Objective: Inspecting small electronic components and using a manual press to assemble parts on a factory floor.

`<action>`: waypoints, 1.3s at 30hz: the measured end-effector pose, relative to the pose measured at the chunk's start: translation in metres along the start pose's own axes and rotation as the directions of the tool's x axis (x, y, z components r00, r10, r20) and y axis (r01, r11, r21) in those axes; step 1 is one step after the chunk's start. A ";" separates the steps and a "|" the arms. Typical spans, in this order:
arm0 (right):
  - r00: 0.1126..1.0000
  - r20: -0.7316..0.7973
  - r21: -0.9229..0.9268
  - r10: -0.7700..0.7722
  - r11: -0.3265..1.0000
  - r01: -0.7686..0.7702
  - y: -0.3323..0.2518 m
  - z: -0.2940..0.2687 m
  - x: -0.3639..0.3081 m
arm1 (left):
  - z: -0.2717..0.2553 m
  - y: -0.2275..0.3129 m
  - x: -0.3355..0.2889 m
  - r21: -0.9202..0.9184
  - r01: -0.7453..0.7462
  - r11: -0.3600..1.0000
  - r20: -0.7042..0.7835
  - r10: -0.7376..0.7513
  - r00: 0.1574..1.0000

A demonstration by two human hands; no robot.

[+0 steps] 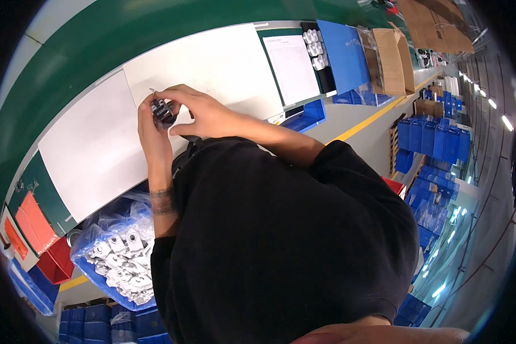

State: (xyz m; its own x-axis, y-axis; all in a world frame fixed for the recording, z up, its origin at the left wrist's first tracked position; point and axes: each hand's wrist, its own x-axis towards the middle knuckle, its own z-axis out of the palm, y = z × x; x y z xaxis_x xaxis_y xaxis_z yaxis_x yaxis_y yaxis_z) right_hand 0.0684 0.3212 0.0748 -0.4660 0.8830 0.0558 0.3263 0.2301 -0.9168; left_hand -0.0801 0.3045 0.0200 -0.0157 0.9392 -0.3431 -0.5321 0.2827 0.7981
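Grasping a small glossy black component (164, 113) at the upper left of the frame, the left hand (151, 133) supports it; the right hand (205, 111) curls beside it, its grip indeterminable. Steady left support above the white sheet (212, 66) would likely aid precise fingerwork.

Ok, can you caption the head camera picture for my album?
Bare left hand and right hand around a small black object over a flat white sheet, near a blue bin of white parts.

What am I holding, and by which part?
A small black part: your left hand grips its left side; your right hand is at its upper end, its exact grip unclear.
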 end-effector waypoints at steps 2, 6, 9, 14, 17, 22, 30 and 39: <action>0.999 -0.030 -0.029 0.013 0.999 -0.014 0.022 0.012 0.000 | -0.005 -0.012 0.007 0.089 0.012 0.996 -0.002 -0.012 1.000; 0.990 -0.136 -0.094 0.025 0.995 -0.038 0.057 0.024 -0.005 | 0.001 -0.025 0.008 0.166 0.026 0.986 0.015 -0.029 0.999; 0.991 -0.125 -0.098 0.056 0.993 -0.068 0.064 0.027 -0.005 | -0.008 -0.037 0.013 0.242 0.038 0.969 -0.018 -0.035 0.999; 0.974 -0.226 -0.275 0.006 0.959 -0.070 0.124 0.031 -0.013 | -0.036 -0.063 0.013 0.232 0.056 0.971 -0.229 -0.002 0.974; 0.966 -0.250 -0.321 0.066 0.936 -0.147 0.160 0.027 -0.020 | -0.046 -0.067 -0.003 0.188 0.099 0.977 -0.295 -0.040 0.955; 0.960 -0.143 -0.332 0.242 0.902 -0.276 0.203 0.023 -0.026 | -0.062 -0.085 -0.023 0.065 0.143 0.988 -0.403 -0.105 0.909; 0.970 -0.060 -0.270 0.238 0.931 -0.245 0.206 0.018 -0.038 | -0.065 -0.098 -0.061 0.043 0.100 0.994 -0.511 -0.064 0.857; 0.968 -0.068 -0.223 0.243 0.942 -0.252 0.236 0.011 -0.063 | -0.029 -0.146 -0.123 0.043 0.050 0.998 -0.641 -0.011 0.767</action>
State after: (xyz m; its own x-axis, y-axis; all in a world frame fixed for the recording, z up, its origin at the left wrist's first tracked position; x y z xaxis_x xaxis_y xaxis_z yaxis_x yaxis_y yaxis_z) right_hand 0.1658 0.3151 -0.1490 -0.3156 0.9382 -0.1422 0.6080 0.0849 -0.7893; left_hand -0.0253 0.1422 -0.0688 -0.5489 0.5928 -0.5893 -0.4951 0.3375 0.8006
